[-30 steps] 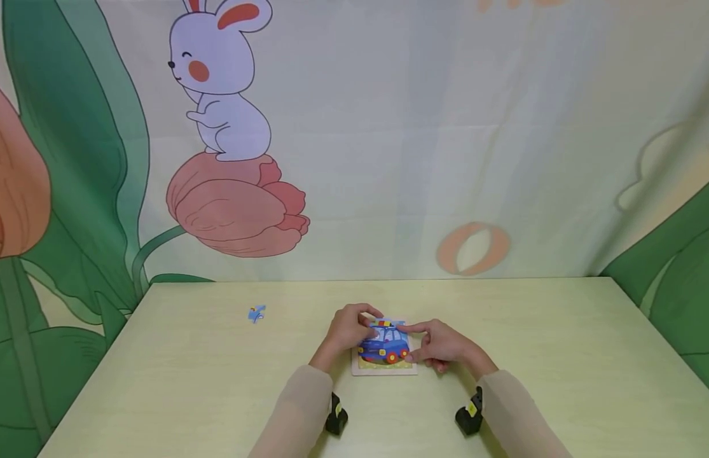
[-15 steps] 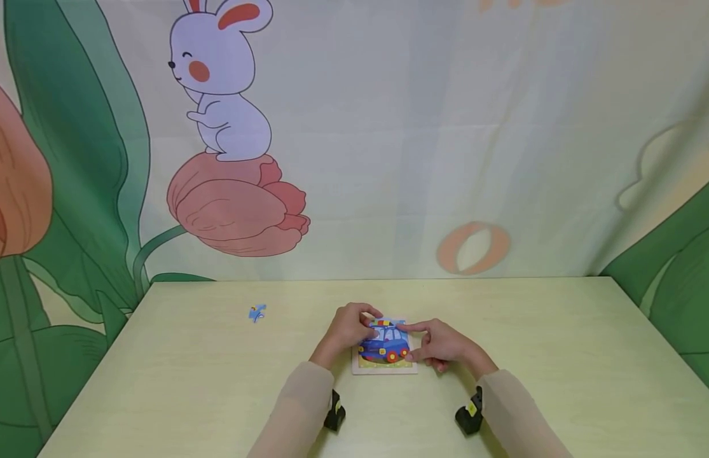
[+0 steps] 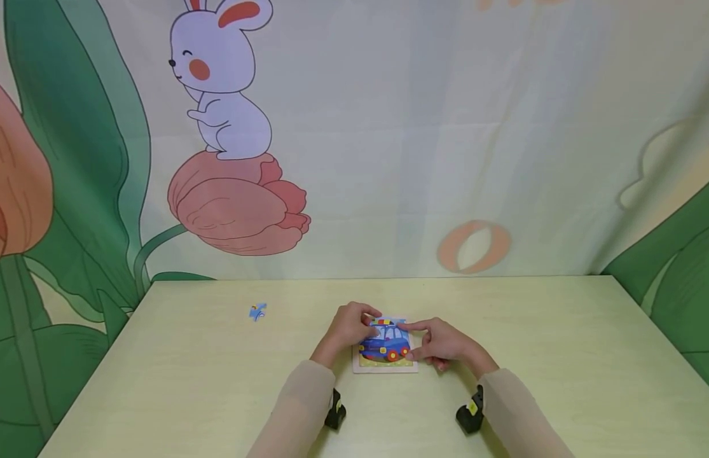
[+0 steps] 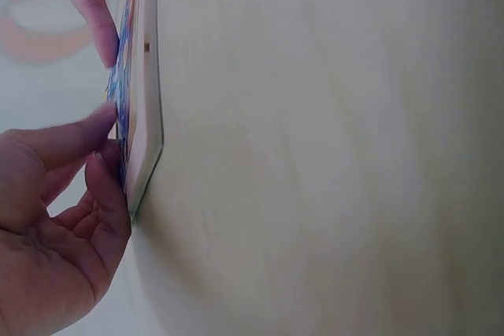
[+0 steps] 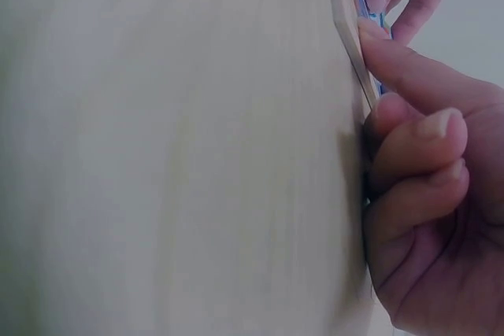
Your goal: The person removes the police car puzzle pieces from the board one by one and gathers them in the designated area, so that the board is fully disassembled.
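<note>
A small wooden jigsaw puzzle (image 3: pixel 383 367) with a blue car picture lies flat on the table in the head view. My left hand (image 3: pixel 347 327) holds its left side, thumb on the picture and curled fingers at the far left edge. In the left wrist view the left thumb (image 4: pixel 87 131) presses the puzzle's face. My right hand (image 3: pixel 446 342) holds the right side, index finger near the upper right corner and thumb lower down. The right wrist view shows the other fingers (image 5: pixel 417 155) curled beside the board's edge. The upper left of the picture is partly hidden by the left hand.
A loose light-blue puzzle piece (image 3: pixel 257 312) lies on the pale wooden table (image 3: pixel 188 381), left of the board. Behind the table's far edge hangs a curtain (image 3: pixel 377 159) printed with a rabbit and flowers. Black wrist cameras (image 3: pixel 470 415) sit below both sleeves.
</note>
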Action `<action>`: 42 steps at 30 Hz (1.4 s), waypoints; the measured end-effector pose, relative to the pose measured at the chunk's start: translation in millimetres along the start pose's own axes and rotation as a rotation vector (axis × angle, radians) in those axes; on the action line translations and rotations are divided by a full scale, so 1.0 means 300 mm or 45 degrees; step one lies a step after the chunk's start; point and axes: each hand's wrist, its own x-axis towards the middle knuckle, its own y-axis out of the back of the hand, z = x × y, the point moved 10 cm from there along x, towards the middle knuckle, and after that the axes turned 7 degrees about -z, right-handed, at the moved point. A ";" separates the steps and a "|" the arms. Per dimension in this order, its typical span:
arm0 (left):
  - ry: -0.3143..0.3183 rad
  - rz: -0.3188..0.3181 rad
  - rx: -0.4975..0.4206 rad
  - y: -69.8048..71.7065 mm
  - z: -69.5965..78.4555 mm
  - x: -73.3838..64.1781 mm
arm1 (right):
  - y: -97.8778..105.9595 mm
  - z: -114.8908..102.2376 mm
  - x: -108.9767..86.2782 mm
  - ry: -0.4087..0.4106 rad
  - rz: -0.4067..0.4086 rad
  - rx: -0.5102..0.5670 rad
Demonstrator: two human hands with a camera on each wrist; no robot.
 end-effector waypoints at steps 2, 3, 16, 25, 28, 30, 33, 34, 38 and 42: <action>-0.007 -0.015 0.006 -0.004 0.002 0.001 | 0.000 0.000 -0.001 0.000 -0.001 0.003; -0.011 -0.021 0.004 -0.005 0.004 0.001 | 0.000 0.001 -0.001 0.001 0.001 0.004; 0.014 -0.013 -0.020 -0.003 -0.012 0.003 | -0.008 -0.015 -0.007 0.051 -0.026 -0.011; 0.051 -0.020 0.033 -0.006 -0.006 0.005 | -0.030 -0.040 -0.003 0.082 -0.111 -0.131; 0.043 -0.022 0.033 -0.006 0.002 0.003 | -0.031 -0.051 -0.006 0.086 -0.129 -0.182; 0.036 -0.027 0.035 -0.009 0.003 0.004 | -0.031 -0.055 -0.007 0.089 -0.135 -0.200; 0.031 -0.033 0.035 -0.013 0.001 0.004 | -0.031 -0.056 -0.008 0.088 -0.138 -0.199; 0.029 -0.033 0.036 -0.013 0.000 0.004 | -0.031 -0.055 -0.008 0.091 -0.138 -0.199; 0.024 -0.033 0.033 -0.010 -0.005 0.003 | -0.030 -0.052 -0.006 0.095 -0.125 -0.182; 0.004 -0.040 0.031 -0.009 -0.002 0.005 | -0.028 -0.042 -0.003 0.074 -0.113 -0.156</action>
